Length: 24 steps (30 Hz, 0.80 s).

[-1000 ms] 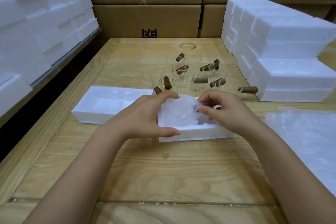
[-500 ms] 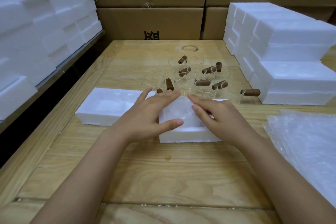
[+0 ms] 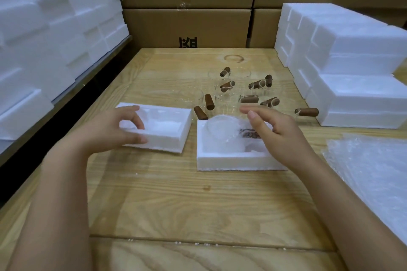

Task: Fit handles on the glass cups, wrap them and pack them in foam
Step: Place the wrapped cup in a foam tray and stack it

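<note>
Head view: the left grip has left the wrapped cup and now clasps the near wall of the 2nd foam tray, thumb outside, fingers inside. The right grip has lifted, fingers loose, holding nothing. The wrapped cup sits in the 1st foam tray on the bench.

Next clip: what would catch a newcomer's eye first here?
A wrapped glass cup sits in the foam tray at table centre, the right hand open above it. The left hand grips a second foam tray beside it; behind stand bare glass cups with brown handles.
</note>
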### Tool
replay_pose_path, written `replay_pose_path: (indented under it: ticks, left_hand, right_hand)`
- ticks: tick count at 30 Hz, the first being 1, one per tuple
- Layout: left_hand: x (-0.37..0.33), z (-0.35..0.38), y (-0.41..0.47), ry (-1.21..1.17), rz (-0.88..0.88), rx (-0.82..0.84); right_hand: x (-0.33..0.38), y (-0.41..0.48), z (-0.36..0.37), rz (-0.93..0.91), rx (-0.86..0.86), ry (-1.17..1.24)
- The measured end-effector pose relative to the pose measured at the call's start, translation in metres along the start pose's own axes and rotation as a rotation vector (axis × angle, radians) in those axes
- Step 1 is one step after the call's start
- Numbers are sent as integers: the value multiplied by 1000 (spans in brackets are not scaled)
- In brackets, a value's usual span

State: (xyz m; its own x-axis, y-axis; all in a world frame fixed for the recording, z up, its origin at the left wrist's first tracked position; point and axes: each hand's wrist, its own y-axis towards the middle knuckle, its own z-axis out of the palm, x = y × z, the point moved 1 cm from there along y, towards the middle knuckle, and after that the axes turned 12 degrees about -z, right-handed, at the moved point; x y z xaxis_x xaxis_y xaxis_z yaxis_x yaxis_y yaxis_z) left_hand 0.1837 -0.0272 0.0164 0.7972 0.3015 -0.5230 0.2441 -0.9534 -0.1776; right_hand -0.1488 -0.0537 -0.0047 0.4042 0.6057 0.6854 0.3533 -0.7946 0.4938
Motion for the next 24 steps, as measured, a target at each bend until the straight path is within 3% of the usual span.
replay_pose_path:
  ticks: [4, 8, 14, 17, 19, 21, 23, 24]
  left_hand:
    - [-14, -31, -20, 50, 110, -176]
    - [-49, -57, -50, -27, 327, -199]
    - [-126, -51, -63, 25, 585, 52]
    - [-140, -43, -55, -95, 721, -152]
    - [-139, -36, -47, -388, 758, -262]
    - [-132, -22, -37, -647, 689, -110]
    - [-125, 1, -30, -744, 604, 84]
    - [-121, 13, -27, -751, 553, 105]
  right_hand:
    - [12, 1, -4, -108, 23, -45]
    - [29, -2, 0, -206, 69, 5]
    - [37, 6, -8, -358, -98, 122]
    - [32, 9, -21, -281, -197, 243]
    - [26, 10, -34, -247, -271, 348]
    - [20, 11, -46, -200, -276, 457]
    - [15, 9, -54, -105, -264, 532]
    - [13, 8, -56, -50, -262, 559]
